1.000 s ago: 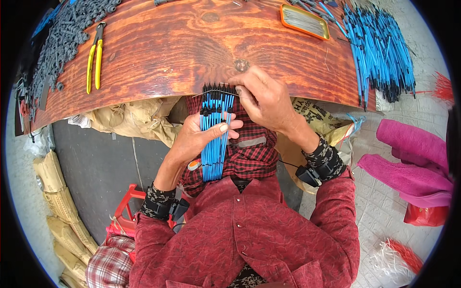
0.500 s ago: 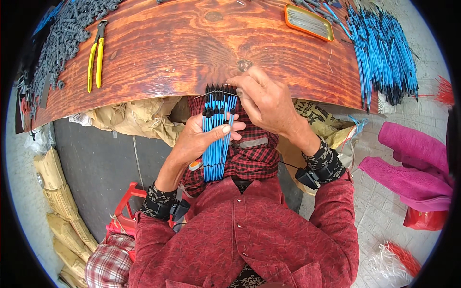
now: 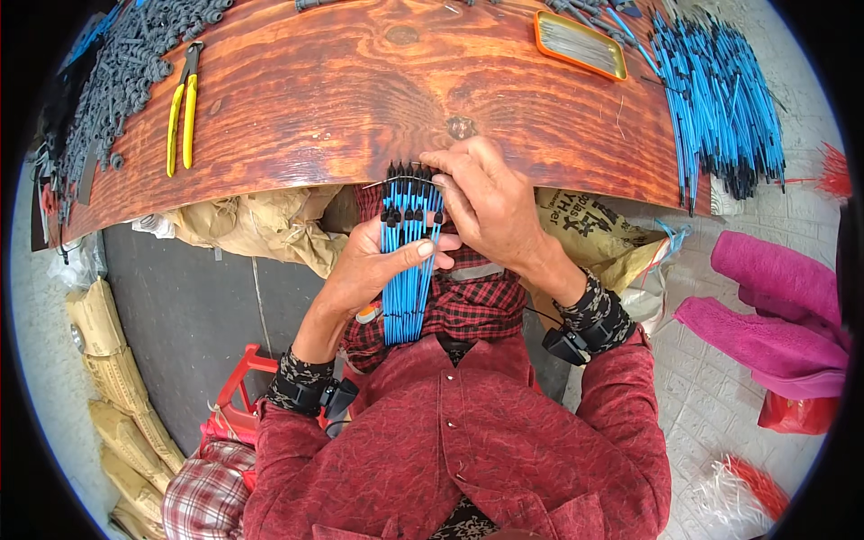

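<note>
A bundle of thin blue rods with black tips [image 3: 407, 279] stands over my lap, tips toward the table. My left hand [image 3: 373, 261] is closed round its middle, thumb lying across the front. A thin wire [image 3: 378, 184] runs crosswise just below the upper row of black tips. At the right end of that row my right hand [image 3: 486, 198] has its thumb and fingers pinched together at the tips. Exactly what the pinch grips is hidden by the fingers.
On the wooden table [image 3: 297, 99] lie yellow-handled pliers [image 3: 187, 117], a heap of grey plastic parts [image 3: 126, 76], an orange-rimmed tin of wires [image 3: 580, 45] and a pile of blue rods [image 3: 720, 108]. Pink towels [image 3: 774, 306] hang at the right; a red stool [image 3: 238, 387] stands lower left.
My right hand has shifted slightly left and down along the row of tips, and its forearm has drawn in a little. My left hand keeps its hold on the bundle.
</note>
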{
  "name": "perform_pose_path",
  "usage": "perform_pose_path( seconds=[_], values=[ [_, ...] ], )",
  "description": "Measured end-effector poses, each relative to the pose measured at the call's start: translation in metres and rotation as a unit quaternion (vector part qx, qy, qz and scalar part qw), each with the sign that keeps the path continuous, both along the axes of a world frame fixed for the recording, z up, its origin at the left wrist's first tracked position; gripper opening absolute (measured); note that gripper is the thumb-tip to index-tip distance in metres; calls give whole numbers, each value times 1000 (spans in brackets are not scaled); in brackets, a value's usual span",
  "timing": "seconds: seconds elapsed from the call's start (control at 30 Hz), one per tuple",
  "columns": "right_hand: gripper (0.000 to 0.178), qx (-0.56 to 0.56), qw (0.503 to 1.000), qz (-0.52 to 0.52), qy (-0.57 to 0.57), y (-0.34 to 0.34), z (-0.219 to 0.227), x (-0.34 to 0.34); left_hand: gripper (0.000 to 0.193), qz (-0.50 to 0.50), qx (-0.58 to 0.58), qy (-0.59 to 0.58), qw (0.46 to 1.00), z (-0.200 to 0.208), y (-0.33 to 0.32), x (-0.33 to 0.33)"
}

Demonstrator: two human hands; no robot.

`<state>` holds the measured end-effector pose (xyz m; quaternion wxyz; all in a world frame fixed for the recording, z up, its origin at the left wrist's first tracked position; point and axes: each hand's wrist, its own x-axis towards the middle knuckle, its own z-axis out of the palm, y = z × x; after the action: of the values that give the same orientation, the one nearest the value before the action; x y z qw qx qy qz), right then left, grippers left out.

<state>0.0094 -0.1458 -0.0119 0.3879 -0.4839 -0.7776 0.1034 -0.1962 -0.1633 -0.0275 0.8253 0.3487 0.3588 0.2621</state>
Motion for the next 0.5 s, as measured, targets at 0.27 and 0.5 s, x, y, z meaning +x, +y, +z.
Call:
perform_pose_path(
  seconds=[0.27,0.5],
  values=[
    [22,6,1000,-16,11,1,-2,-3,34,-15,0,-17,1000,-1,3,-2],
    [21,4,1000,23,-16,10,1,-1,32,-22,-9,-8,1000,0,2,-2]
  ],
)
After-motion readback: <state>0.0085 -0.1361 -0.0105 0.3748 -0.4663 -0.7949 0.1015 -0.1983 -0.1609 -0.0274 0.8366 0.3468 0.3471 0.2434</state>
